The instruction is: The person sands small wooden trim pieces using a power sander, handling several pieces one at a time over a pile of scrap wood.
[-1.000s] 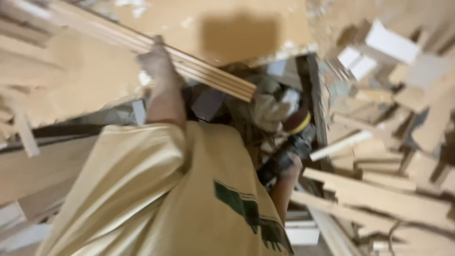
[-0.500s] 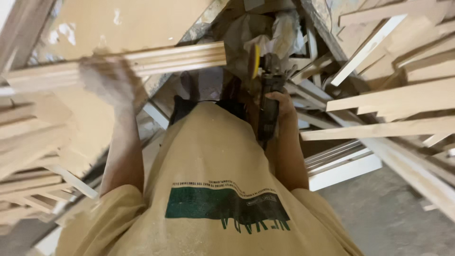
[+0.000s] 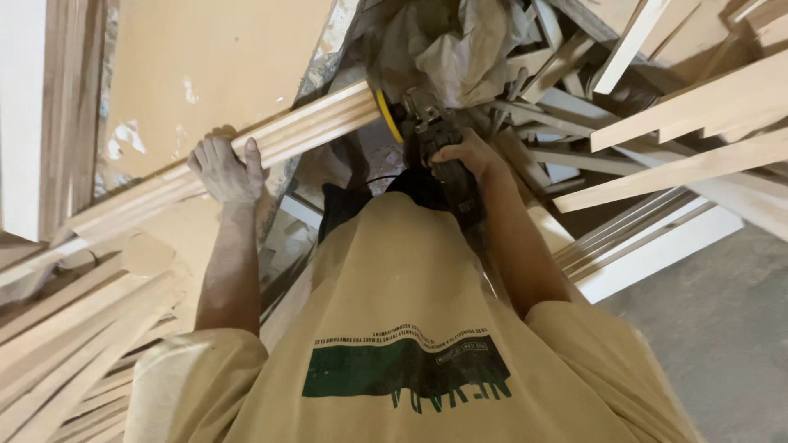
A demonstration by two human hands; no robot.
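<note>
Gripping grooved wooden moulding strip from above, your left hand: fingers curled over top edge, thumb up against its face. Strip slants upward from stacked wooden strips at left toward centre, resting across edge of tan board. Strip's right end just beside yellow disc of angle grinder. Your right hand wraps grinder body, fingers closed tight around it. Crumpled plastic sheet above grinder. Loose timber offcuts piled at right.
</note>
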